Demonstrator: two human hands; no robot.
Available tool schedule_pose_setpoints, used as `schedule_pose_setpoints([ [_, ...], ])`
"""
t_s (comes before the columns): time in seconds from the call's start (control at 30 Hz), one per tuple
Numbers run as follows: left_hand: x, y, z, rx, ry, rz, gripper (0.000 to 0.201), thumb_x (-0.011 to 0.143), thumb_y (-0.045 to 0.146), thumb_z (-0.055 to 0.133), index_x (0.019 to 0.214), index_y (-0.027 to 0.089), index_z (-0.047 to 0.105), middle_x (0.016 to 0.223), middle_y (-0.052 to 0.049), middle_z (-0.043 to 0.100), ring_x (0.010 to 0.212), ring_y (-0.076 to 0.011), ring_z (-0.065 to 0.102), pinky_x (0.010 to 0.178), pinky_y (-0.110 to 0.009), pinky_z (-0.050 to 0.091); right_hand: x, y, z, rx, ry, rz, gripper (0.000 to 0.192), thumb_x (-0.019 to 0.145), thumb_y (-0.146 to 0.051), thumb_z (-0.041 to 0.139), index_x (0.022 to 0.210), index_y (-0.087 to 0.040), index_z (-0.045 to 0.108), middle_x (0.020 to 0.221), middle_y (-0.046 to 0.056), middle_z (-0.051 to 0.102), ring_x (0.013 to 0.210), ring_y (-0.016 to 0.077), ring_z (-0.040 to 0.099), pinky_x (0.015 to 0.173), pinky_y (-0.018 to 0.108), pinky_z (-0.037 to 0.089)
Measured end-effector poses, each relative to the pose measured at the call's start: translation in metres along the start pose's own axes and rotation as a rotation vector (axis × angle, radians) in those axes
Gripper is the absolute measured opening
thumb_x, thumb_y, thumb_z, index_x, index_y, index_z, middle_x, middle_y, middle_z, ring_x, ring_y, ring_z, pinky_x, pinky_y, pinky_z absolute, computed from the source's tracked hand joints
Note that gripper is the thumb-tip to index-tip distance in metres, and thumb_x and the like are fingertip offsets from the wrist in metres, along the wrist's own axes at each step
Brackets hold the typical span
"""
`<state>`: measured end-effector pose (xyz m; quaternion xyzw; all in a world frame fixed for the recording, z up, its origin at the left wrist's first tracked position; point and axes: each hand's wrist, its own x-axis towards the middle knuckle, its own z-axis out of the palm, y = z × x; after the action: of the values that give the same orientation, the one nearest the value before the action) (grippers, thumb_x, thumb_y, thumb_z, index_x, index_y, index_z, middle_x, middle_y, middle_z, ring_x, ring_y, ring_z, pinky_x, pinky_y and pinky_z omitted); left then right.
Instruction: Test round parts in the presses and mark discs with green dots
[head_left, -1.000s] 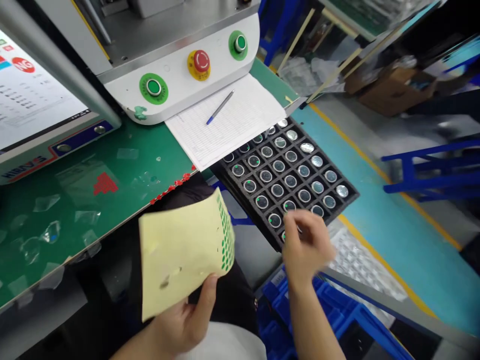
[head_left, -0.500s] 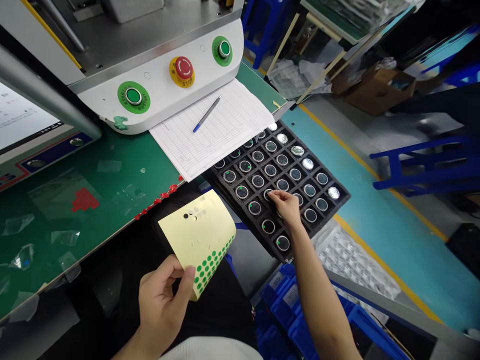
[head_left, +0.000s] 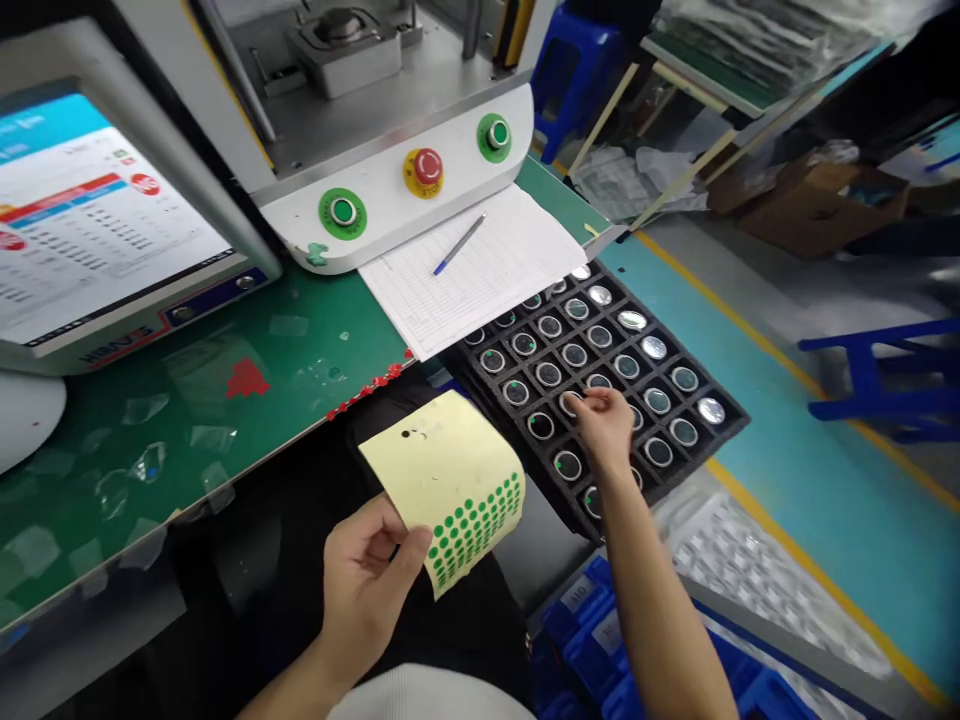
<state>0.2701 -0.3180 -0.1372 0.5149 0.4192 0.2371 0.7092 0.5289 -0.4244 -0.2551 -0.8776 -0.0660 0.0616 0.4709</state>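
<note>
Left hand (head_left: 367, 580) pinches the sticker sheet (head_left: 450, 490); right hand (head_left: 604, 425) presses its fingertips onto a disc in the tray (head_left: 720, 435), just right of the sheet. A shaky press could skew the dot.

Monitor (head_left: 97, 215) cut off left — its screen text unreadably small.

I am seeing my right hand (head_left: 606, 425) resting on the black foam tray of round metal parts (head_left: 720, 440), which is lying right of my left hand (head_left: 367, 580) gripping the yellow sheet of green dot stickers (head_left: 450, 480), with the white ruled paper form (head_left: 480, 270) overlapping the tray's far-left corner.
</note>
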Motion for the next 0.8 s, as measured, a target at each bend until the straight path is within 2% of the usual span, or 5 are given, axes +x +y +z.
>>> schedule_pose_setpoints([
  [0.13, 0.0, -0.002, -0.011, -0.088, -0.069, -0.028, 0.031, 0.08, 0.031, 0.075, 0.06, 0.016, 0.057, 0.057, 0.0, 0.059, 0.052, -0.0099, 0.053, 0.049, -0.018, 0.045, -0.086, -0.061, -0.026, 0.198, 0.023, -0.304, 0.02, 0.083, -0.036, 0.069, 0.08, -0.02, 0.057, 0.069, -0.002, 0.056, 0.062, 0.0123, 0.056, 0.056, 0.026, 0.048],
  [0.2, -0.002, 0.001, -0.012, -0.087, -0.056, 0.005, 0.029, 0.079, 0.028, 0.075, 0.06, 0.016, 0.059, 0.057, 0.0, 0.06, 0.052, -0.0096, 0.054, 0.049, -0.017, 0.045, -0.12, -0.091, -0.039, 0.232, -0.253, -0.663, 0.007, 0.082, -0.015, 0.068, 0.084, -0.02, 0.063, 0.076, 0.002, 0.064, 0.071, 0.0149, 0.061, 0.062, 0.029, 0.052],
  [0.3, -0.006, 0.005, -0.01, -0.069, -0.063, 0.062, 0.025, 0.076, 0.021, 0.078, 0.059, 0.015, 0.061, 0.06, -0.001, 0.064, 0.054, -0.0106, 0.058, 0.05, -0.018, 0.048, -0.143, -0.121, -0.044, 0.188, -0.428, -1.051, 0.015, 0.086, -0.004, 0.061, 0.095, -0.015, 0.065, 0.085, 0.006, 0.07, 0.084, 0.0179, 0.062, 0.074, 0.034, 0.055],
  [0.6, -0.011, 0.01, -0.008, 0.032, -0.005, 0.119, 0.015, 0.075, 0.016, 0.077, 0.066, 0.017, 0.064, 0.061, 0.002, 0.068, 0.055, -0.0094, 0.064, 0.055, -0.014, 0.053, -0.145, -0.12, -0.031, 0.179, -0.42, -1.042, 0.017, 0.084, -0.003, 0.064, 0.097, -0.014, 0.066, 0.085, 0.006, 0.071, 0.084, 0.0182, 0.063, 0.076, 0.038, 0.056],
  [0.8, -0.013, 0.02, -0.002, 0.303, 0.05, 0.315, 0.017, 0.076, 0.012, 0.074, 0.066, 0.019, 0.062, 0.057, 0.007, 0.065, 0.052, -0.0062, 0.063, 0.053, -0.01, 0.052, -0.151, -0.119, -0.031, 0.221, -0.356, -0.979, 0.019, 0.079, 0.002, 0.067, 0.091, -0.013, 0.067, 0.082, 0.006, 0.071, 0.08, 0.0186, 0.063, 0.07, 0.038, 0.055],
])
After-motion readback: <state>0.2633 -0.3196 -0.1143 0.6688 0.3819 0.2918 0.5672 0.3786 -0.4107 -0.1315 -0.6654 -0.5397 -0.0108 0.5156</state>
